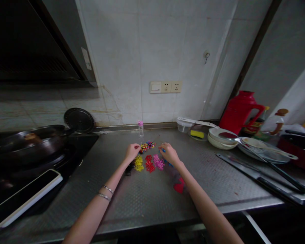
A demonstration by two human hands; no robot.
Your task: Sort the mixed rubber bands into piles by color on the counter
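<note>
On the steel counter (147, 193) lie small piles of tiny elastic bands: a mixed-colour heap (147, 146), a yellow pile (138, 163), a red pile (149, 164) and a pink pile (158, 161). My left hand (132, 151) is pinched at the left edge of the mixed heap, with something small and red at its fingertips. My right hand (169, 154) is curled to the right of the heap, over some blue bands (163, 150). A small clear bottle with a pink cap (140, 128) stands behind the piles. A red object (179, 186) lies under my right forearm.
A dark wok (27, 144) and a round lid (78, 120) sit on the stove at left, with a flat white-edged panel (25, 196) in front. At right are stacked bowls (220, 137), a red thermos jug (240, 110), a knife (256, 174) and a ladle (264, 149).
</note>
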